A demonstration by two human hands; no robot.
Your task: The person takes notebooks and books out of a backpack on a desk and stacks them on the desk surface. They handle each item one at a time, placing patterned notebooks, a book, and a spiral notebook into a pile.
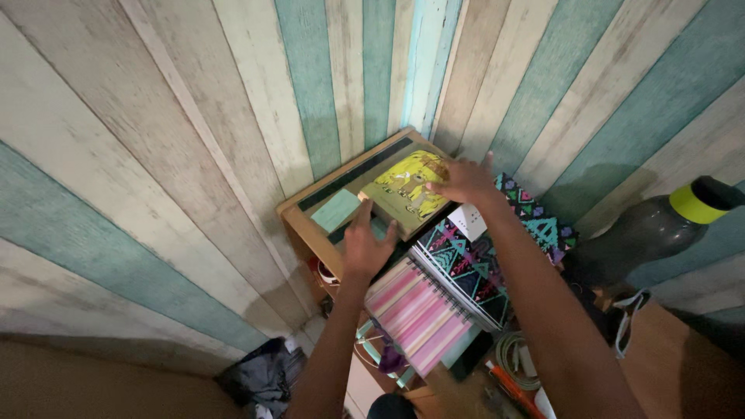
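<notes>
Striped plank walls in teal and cream met behind the small wooden surface (299,209) in the corner. My left hand (365,242) lay spread by the teal card (335,210), while my right hand (466,183) pressed flat on the yellow book (403,190). The book already lay on the surface, and the pink-striped notebook (419,314) and patterned notebook (473,268) seemed not yet sorted.

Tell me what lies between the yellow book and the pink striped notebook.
In the head view, the left hand lies between the yellow book and the pink striped notebook, fingers reaching the book's near edge.
</notes>
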